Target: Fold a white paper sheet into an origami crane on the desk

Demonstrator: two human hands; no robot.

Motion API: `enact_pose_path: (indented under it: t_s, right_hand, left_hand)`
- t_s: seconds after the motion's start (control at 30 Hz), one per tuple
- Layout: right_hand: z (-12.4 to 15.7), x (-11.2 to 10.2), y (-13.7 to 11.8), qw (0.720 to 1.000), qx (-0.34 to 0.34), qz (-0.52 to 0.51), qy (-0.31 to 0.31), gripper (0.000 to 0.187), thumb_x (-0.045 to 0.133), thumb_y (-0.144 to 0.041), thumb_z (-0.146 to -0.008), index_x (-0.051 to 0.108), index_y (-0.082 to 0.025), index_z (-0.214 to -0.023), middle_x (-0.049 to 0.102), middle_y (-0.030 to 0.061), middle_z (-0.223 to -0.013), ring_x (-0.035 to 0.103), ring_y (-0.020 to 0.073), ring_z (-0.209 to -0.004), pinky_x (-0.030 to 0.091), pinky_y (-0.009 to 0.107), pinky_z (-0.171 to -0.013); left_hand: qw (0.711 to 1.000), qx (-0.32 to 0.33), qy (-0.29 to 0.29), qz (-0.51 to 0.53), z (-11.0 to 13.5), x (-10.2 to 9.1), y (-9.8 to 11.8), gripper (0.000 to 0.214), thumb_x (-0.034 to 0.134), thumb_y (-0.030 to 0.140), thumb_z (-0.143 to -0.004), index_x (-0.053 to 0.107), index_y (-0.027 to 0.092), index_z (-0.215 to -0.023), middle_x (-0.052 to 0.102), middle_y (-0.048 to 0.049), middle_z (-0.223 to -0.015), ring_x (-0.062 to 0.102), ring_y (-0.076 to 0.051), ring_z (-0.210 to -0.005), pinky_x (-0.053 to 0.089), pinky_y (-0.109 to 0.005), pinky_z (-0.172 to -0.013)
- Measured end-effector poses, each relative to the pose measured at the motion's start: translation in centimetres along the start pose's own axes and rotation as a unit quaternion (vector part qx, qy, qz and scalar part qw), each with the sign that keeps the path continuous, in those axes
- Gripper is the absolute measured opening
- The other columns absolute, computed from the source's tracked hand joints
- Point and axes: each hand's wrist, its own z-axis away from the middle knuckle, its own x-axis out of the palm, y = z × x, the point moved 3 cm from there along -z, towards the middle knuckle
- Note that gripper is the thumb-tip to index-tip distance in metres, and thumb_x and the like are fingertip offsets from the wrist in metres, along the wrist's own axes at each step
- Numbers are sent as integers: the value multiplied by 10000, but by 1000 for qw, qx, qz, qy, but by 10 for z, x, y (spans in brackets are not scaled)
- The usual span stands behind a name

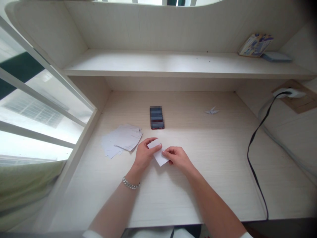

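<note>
A small folded white paper (158,154) lies on the pale wooden desk (198,185) in front of me. My left hand (145,154) grips its left side, thumb pressed along the top fold. My right hand (177,158) pinches its right edge with fingers curled. A silver chain bracelet (130,183) circles my left wrist. Both hands rest on the desk surface.
A loose stack of white papers (122,139) lies left of my hands. A phone (157,117) lies flat behind them. A small folded paper figure (211,111) sits far right. A black cable (255,148) runs from a wall plug (288,93). Books (256,44) rest on the shelf.
</note>
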Motion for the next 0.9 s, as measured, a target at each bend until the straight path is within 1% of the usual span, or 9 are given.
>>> enact_pose_path:
  t_s: [0.1,0.23,0.33,0.47,0.6,0.67,0.73,0.8,0.9]
  right_hand:
    - [1,-4,-2,1000,-10,21,11,253,601,-402,-731,638,-163,-654,516,-25,-486,437,97,-445,302,220,-438]
    - [-2,-14,-2,999,-23,17,27,248,623,-396,-714,626,-155,-659,579,5,-554,499,121,-511,365,235,-491]
    - [-8,-21,1,995,-44,-2,85,276,622,-428,-709,634,-153,-695,579,8,-564,507,131,-528,376,245,-504]
    - [-14,-25,4,982,-91,-28,161,302,635,-449,-695,641,-152,-747,605,22,-648,514,136,-584,378,246,-532]
    - [-15,-20,5,989,-82,-38,114,325,647,-466,-687,650,-142,-716,602,25,-626,511,138,-576,373,247,-518]
    - [-14,-19,4,991,-68,-62,96,354,619,-492,-708,650,-140,-700,579,16,-588,496,127,-534,370,243,-490]
    - [-13,-19,3,990,-47,-103,86,376,587,-515,-729,642,-143,-716,565,10,-579,500,121,-509,383,242,-472]
    - [-12,-20,3,990,-27,-126,59,350,626,-493,-706,639,-151,-774,589,15,-615,538,130,-526,417,247,-485]
    - [-11,-23,4,994,-19,-107,26,331,712,-419,-637,643,-150,-815,620,23,-631,575,141,-547,444,252,-512]
  left_hand:
    - [998,26,31,-41,1,-1,-4,412,785,286,-527,616,135,-871,643,-37,-775,579,-131,-642,456,-243,-587]
    - [997,24,69,19,-1,-4,-5,423,779,279,-534,567,154,-878,617,-1,-731,571,-117,-610,459,-249,-593]
    - [998,13,51,34,-1,-1,-5,403,762,280,-560,569,162,-894,613,6,-718,570,-109,-604,447,-236,-583]
    - [999,14,10,-39,1,3,-4,343,748,282,-578,627,144,-867,640,-33,-754,579,-127,-662,444,-239,-608]
    - [984,15,-52,-167,5,6,0,275,712,338,-620,687,138,-806,679,-80,-844,598,-180,-768,446,-269,-677]
    - [978,14,-54,-199,5,5,0,273,694,370,-641,697,140,-786,687,-78,-822,600,-187,-759,440,-273,-674]
    - [981,10,-36,-190,4,4,-1,283,685,389,-649,697,139,-782,689,-76,-801,601,-181,-726,438,-272,-656]
    - [987,11,-15,-163,3,2,-3,291,684,391,-652,694,137,-792,689,-78,-808,601,-174,-713,442,-270,-651]
    - [991,4,-14,-134,1,0,-4,290,684,386,-653,690,129,-789,688,-81,-793,596,-163,-689,441,-260,-624]
